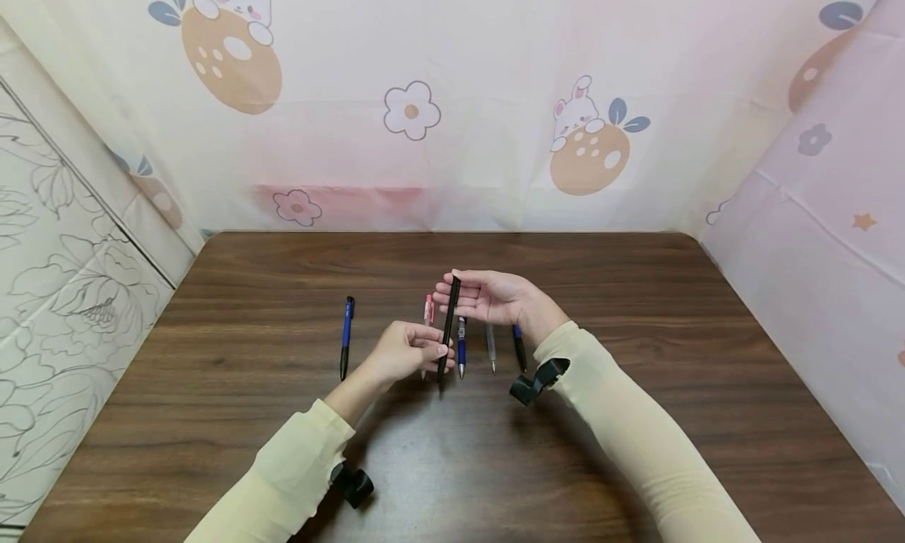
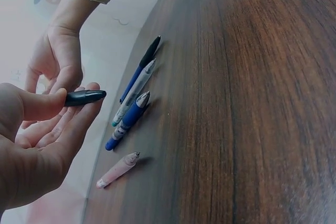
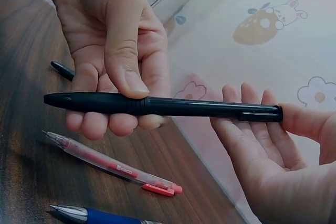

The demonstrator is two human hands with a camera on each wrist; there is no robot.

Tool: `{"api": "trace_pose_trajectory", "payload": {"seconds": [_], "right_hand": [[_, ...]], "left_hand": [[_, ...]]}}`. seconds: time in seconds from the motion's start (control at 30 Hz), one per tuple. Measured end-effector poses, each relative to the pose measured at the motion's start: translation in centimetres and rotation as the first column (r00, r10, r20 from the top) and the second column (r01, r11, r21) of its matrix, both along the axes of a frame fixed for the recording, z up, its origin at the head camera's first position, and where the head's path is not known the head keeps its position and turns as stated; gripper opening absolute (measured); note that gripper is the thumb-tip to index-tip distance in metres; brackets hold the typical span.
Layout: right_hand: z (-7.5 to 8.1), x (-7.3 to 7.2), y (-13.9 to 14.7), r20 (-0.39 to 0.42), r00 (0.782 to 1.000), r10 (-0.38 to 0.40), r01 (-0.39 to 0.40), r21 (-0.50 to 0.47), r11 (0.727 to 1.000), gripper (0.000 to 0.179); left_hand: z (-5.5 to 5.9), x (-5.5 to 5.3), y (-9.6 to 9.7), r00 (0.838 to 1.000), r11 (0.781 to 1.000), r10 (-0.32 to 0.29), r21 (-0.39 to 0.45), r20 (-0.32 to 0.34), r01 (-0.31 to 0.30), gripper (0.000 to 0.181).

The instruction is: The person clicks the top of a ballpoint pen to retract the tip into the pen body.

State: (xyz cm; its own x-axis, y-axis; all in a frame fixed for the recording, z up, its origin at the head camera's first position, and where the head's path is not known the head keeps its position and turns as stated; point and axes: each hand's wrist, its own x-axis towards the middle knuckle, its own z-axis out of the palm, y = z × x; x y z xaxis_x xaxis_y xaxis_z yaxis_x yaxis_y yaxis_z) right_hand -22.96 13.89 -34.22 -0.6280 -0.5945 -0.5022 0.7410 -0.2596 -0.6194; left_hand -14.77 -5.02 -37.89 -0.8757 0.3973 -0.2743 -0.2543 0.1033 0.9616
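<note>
My left hand [image 1: 397, 353] pinches a black pen [image 3: 181, 107] by its grip section, thumb on top and fingers beneath. In the right wrist view the pen lies level across the picture, its clip end toward my right hand [image 1: 498, 295]. The right thumb touches that end, while the other fingers extend straight behind the barrel. Raised over the table, the pen overlaps the row in the head view. Below it lie a clear pen with red parts [image 3: 113, 163], a blue pen with a silver tip [image 2: 128, 120] and a clear grey pen [image 1: 491, 346].
A blue and black pen [image 1: 519, 348] lies at the right end of the row, beside the right wrist. Apart on the left is another blue and black pen [image 1: 346, 335]. The brown wooden table [image 1: 233, 441] meets a patterned curtain [image 1: 481, 166] at its back edge.
</note>
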Motion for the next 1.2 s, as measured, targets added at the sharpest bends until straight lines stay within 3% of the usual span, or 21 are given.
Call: {"api": "trace_pose_trajectory", "payload": {"seconds": [0.27,0.67,1.0,1.2], "right_hand": [[0.1,-0.2,0.1,0.0,1.0,-0.001,0.001,-0.012,1.0,0.027],[0.0,-0.4,0.3,-0.005,1.0,0.024,-0.025,-0.011,1.0,0.03],[-0.2,-0.3,0.1,-0.006,1.0,-0.029,0.029,-0.022,0.999,0.031],[-0.3,-0.2,-0.1,0.01,0.999,-0.036,0.036,-0.021,0.999,0.03]], "left_hand": [[0.2,0.0,-0.2,1.0,1.0,0.001,0.0,-0.004,-0.001,0.028],[-0.6,-0.3,-1.0,0.999,1.0,0.018,-0.016,0.032,-0.018,0.026],[0.3,-0.2,-1.3,0.999,0.992,0.023,-0.12,-0.046,-0.029,0.024],[0.6,-0.1,-0.8,0.988,0.973,0.034,-0.22,-0.151,-0.068,0.024]]}}
